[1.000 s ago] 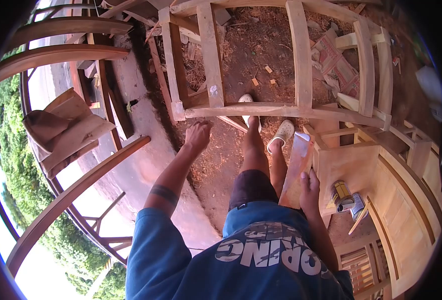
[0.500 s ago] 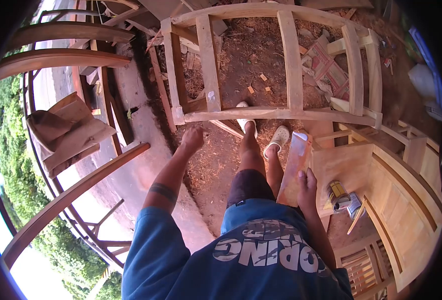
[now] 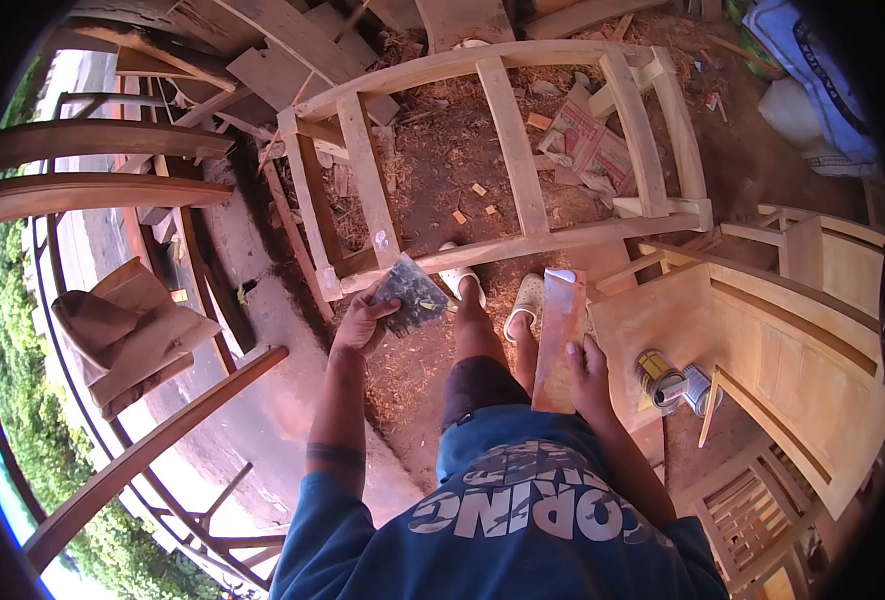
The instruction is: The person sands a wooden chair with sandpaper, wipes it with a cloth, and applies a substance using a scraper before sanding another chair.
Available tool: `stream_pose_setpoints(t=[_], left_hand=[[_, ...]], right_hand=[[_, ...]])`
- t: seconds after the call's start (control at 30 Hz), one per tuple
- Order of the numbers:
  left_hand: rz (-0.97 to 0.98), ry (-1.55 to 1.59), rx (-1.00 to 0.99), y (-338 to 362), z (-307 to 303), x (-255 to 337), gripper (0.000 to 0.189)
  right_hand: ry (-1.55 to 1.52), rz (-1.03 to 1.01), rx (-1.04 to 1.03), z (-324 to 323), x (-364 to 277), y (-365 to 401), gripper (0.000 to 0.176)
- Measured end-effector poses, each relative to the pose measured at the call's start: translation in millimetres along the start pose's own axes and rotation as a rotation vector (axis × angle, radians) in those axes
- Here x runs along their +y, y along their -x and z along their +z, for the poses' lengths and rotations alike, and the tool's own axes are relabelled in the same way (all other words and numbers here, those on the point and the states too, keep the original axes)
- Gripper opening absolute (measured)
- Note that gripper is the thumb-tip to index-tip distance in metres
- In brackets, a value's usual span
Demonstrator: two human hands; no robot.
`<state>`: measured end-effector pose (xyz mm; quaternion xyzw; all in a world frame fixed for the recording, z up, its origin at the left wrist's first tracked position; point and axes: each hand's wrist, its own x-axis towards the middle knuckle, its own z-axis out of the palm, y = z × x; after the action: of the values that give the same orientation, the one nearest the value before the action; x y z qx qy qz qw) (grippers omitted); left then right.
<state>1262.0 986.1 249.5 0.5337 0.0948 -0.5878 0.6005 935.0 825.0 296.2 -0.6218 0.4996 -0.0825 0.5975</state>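
Note:
My left hand (image 3: 364, 318) grips a dark, flat, smudged plate (image 3: 415, 296) by its edge, with the thumb on its face. The plate overlaps the near rail of a wooden frame (image 3: 508, 150) in the view; whether they touch I cannot tell. In front of my body, my right hand (image 3: 590, 372) holds a long reddish-brown board (image 3: 561, 335), thumb at its side and other fingers mostly hidden. A whitish lump (image 3: 562, 275) lies on the board's far end.
Two cans (image 3: 660, 378) (image 3: 701, 390) stand at the right by a pale wooden panel piece (image 3: 793, 350). A brown cloth (image 3: 128, 330) hangs at the left near a long rail (image 3: 163, 450). Cardboard (image 3: 591, 150) and small wood blocks (image 3: 479, 189) lie on the ground beyond my feet.
My left hand has turned, and the dark plate's broad face now shows. The view has shifted, so the frame and cans appear further left. My right hand still holds the board.

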Motion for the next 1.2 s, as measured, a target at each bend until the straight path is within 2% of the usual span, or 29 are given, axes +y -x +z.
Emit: stream_pose_setpoints(t=[0.03, 0.07, 0.17, 0.3, 0.37, 0.43, 0.47, 0.57, 0.6, 0.7, 0.77, 0.8, 0.83, 0.9, 0.97, 1.03, 1.1, 1.17, 1.2], left_hand=[[-0.002, -0.048, 0.004, -1.9, 1.5, -12.6, 0.048], [-0.014, -0.166, 0.015, -4.7, 4.0, -27.3, 0.034], [0.112, -0.811, 0.259, -17.2, 9.9, -58.3, 0.028], [0.188, -0.343, 0.19, -63.2, 42.1, -61.7, 0.019], [0.31, -1.178, 0.128, -102.4, 59.9, -55.1, 0.024], [0.604, -1.702, 0.328, -121.0, 94.8, -63.6, 0.031], [0.47, -1.819, 0.25, -128.6, 109.4, -57.5, 0.035], [0.491, -2.094, 0.287, -156.7, 88.1, -113.6, 0.036], [0.427, -2.169, 0.337, -150.6, 95.5, -119.2, 0.037], [0.318, -2.027, 0.308, -108.9, 99.3, -123.7, 0.036], [-0.457, -1.848, -0.231, -87.2, 50.9, -153.2, 0.032], [-0.368, -1.912, -0.105, -67.3, -7.2, -195.8, 0.028], [-0.271, -2.003, -0.092, -44.2, -26.3, -199.7, 0.03], [-0.165, -1.883, 0.14, -31.1, -70.6, -198.2, 0.03], [-0.031, -1.702, 0.266, -20.7, -28.7, -128.1, 0.03], [0.019, -1.453, 0.332, -40.3, -2.7, -69.7, 0.029], [0.044, -0.672, 0.294, -76.9, -9.1, -44.9, 0.028], [0.011, -0.324, 0.241, -111.2, 0.8, -22.8, 0.026], [0.028, -0.283, 0.257, -135.5, -2.9, -22.3, 0.024]], right_hand=[[0.01, -0.008, 0.01, -2.0, -0.4, 2.2, 0.029], [0.021, -0.018, 0.018, -2.1, -2.8, 3.3, 0.029], [0.044, -0.064, 0.061, -6.7, 7.5, 7.8, 0.03], [0.054, -0.016, 0.126, -17.6, 18.1, 18.2, 0.028], [0.064, 0.029, 0.152, -24.2, 20.9, 25.6, 0.028], [0.06, 0.093, 0.167, -32.2, 20.3, 33.9, 0.028], [0.046, 0.108, 0.188, -34.7, 26.6, 37.7, 0.027], [0.011, 0.145, 0.244, -42.6, 45.0, 50.8, 0.025], [0.007, 0.154, 0.26, -46.1, 45.8, 55.7, 0.024], [-0.083, 0.228, 0.298, -54.0, 54.8, 69.9, 0.023], [-0.133, 0.248, 0.295, -55.5, 65.8, 73.4, 0.023], [-0.14, 0.25, 0.3, -55.1, 76.7, 80.8, 0.023], [-0.145, 0.233, 0.319, -57.7, 83.0, 71.1, 0.023], [-0.192, 0.208, 0.349, -61.2, 81.7, 55.6, 0.023], [-0.198, 0.243, 0.31, -59.4, 82.8, 68.6, 0.023], [-0.202, 0.212, 0.277, -55.5, 86.3, 45.2, 0.022], [-0.192, 0.25, 0.223, -53.5, 75.0, 35.0, 0.02], [-0.187, 0.226, 0.245, -51.5, 52.1, 24.4, 0.021], [-0.148, 0.242, 0.24, -53.2, 40.3, 22.4, 0.021]])
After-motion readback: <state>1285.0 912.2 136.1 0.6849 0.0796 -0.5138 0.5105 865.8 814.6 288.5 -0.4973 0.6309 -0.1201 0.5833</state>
